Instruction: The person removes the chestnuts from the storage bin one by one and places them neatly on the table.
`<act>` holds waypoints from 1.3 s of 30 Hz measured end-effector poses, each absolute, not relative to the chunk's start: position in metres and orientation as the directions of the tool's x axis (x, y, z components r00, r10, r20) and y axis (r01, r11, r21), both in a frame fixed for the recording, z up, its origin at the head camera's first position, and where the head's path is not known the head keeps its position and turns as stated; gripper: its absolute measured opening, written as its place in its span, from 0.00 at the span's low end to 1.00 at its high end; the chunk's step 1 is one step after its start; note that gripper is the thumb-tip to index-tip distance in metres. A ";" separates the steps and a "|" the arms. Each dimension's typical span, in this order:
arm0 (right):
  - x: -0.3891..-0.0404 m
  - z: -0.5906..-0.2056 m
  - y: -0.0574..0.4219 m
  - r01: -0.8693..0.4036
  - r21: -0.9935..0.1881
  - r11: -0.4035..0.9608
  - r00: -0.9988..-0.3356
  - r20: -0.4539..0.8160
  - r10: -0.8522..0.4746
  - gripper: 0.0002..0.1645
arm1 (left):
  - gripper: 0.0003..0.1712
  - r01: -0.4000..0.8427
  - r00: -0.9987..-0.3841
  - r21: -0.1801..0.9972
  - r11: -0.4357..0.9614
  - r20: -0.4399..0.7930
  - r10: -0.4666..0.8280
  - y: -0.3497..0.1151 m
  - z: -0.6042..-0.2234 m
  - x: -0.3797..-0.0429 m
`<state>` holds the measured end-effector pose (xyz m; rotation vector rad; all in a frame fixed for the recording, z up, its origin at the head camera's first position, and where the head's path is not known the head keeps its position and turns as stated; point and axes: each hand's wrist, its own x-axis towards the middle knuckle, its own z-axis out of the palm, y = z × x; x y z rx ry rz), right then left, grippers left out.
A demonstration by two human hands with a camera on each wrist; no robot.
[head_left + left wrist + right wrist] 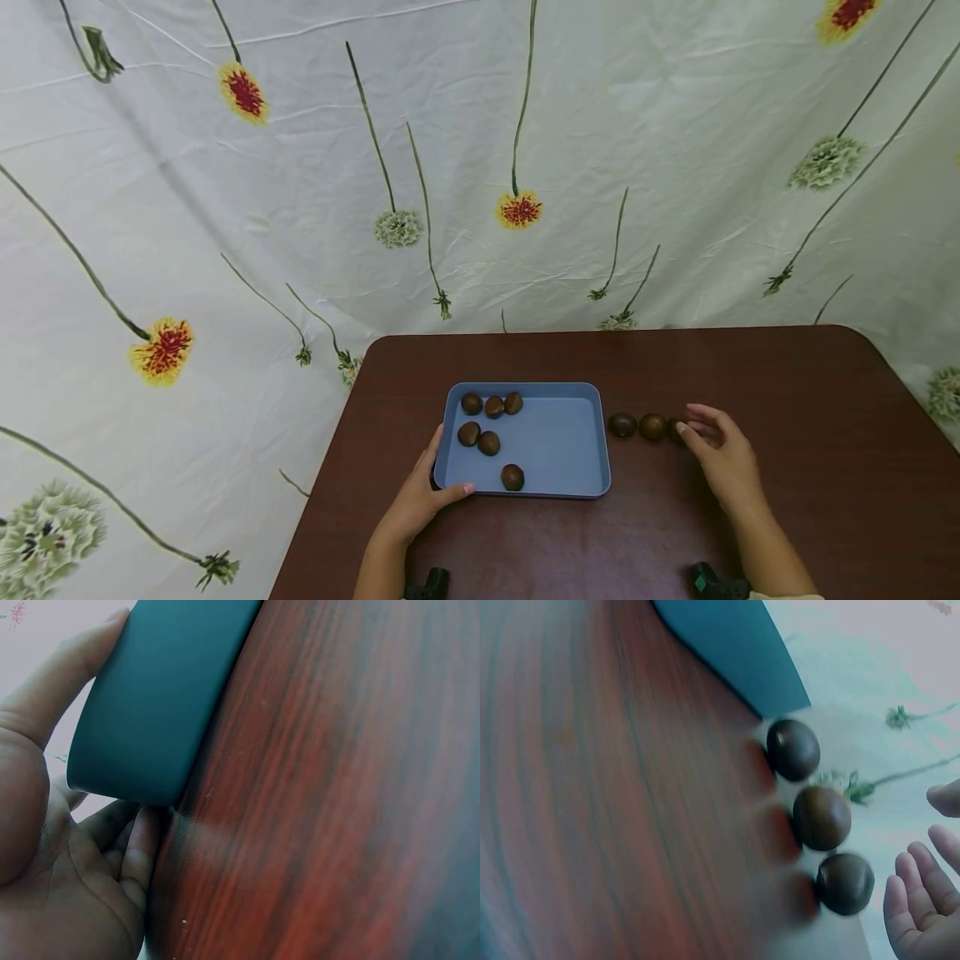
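Observation:
A blue rectangular tray (pixel 558 433) lies on the table with several round brown fruits (pixel 488 442) in its left half. My left hand (pixel 420 496) grips the tray's near left corner, its thumb over the rim and its other fingers along the side. The left wrist view shows the tray wall (pixel 165 705) between thumb and fingers. Right of the tray, three similar dark, smooth fruits (pixel 652 427) form a row. By the rightmost fruit (pixel 845 883) is my right hand (pixel 928 907), fingers loosely bent, with a gap to the fruit in the right wrist view.
The dark brown wooden table (pixel 825 467) has rounded far corners. Behind it hangs a white cloth (pixel 315 200) printed with flowers. A dark strapped device (pixel 429 583) sits at the left wrist, and another such device (pixel 716 583) at the right.

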<state>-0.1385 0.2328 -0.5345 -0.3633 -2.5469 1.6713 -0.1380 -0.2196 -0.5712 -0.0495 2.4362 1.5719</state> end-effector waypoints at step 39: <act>-0.131 -0.539 0.117 -0.269 -0.886 0.378 -0.958 0.204 -0.202 0.18 | 0.67 -0.176 -0.965 0.905 0.388 -0.236 0.112 -0.220 -0.571 -0.139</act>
